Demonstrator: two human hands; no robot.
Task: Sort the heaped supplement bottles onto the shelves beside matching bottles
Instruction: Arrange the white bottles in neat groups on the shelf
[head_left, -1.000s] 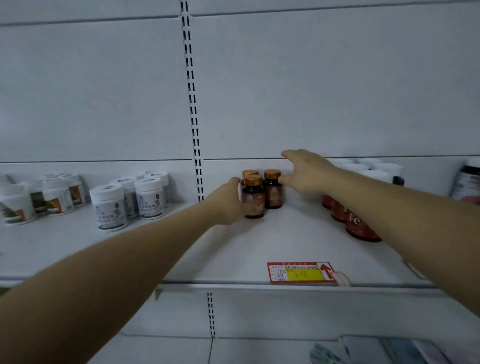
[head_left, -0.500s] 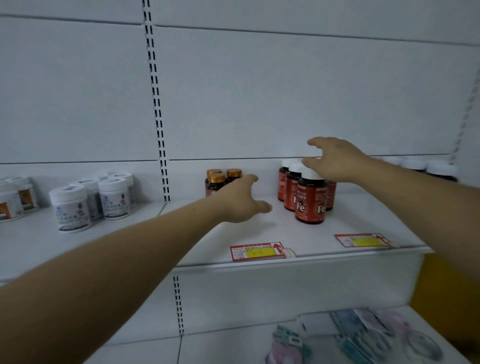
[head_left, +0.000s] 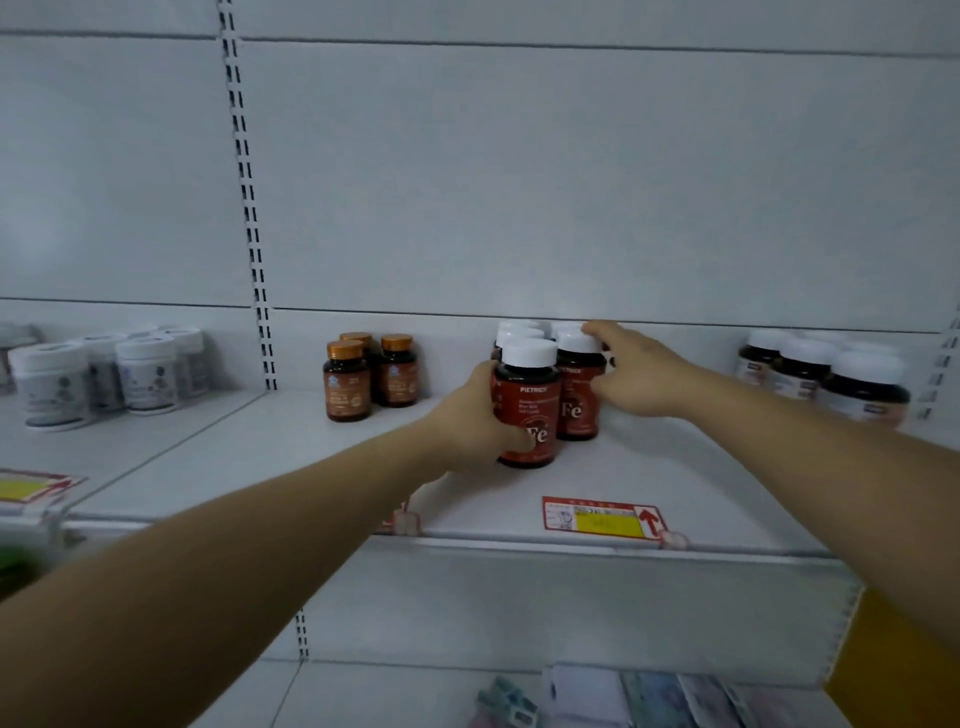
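Observation:
A cluster of red "Fe" bottles with white caps stands mid-shelf. My left hand (head_left: 475, 421) wraps around the left side of the front red Fe bottle (head_left: 530, 410), thumb across its label. My right hand (head_left: 636, 374) rests against the second red Fe bottle (head_left: 576, 400) just behind and to the right, fingers touching its white cap and right side. More white caps show behind these two. Three small amber bottles with gold caps (head_left: 369, 376) stand to the left on the same white shelf (head_left: 260, 457).
White tubs (head_left: 98, 376) sit on the shelf section at left. Dark bottles with white caps (head_left: 826, 376) stand at far right. A red and yellow price tag (head_left: 602, 519) lies on the shelf's front edge. Flat packets (head_left: 613, 696) lie on the lower shelf.
Both hands left the amber bottles and moved right to the red Fe bottles. My left hand closed around the front bottle; my right hand dropped onto the one behind.

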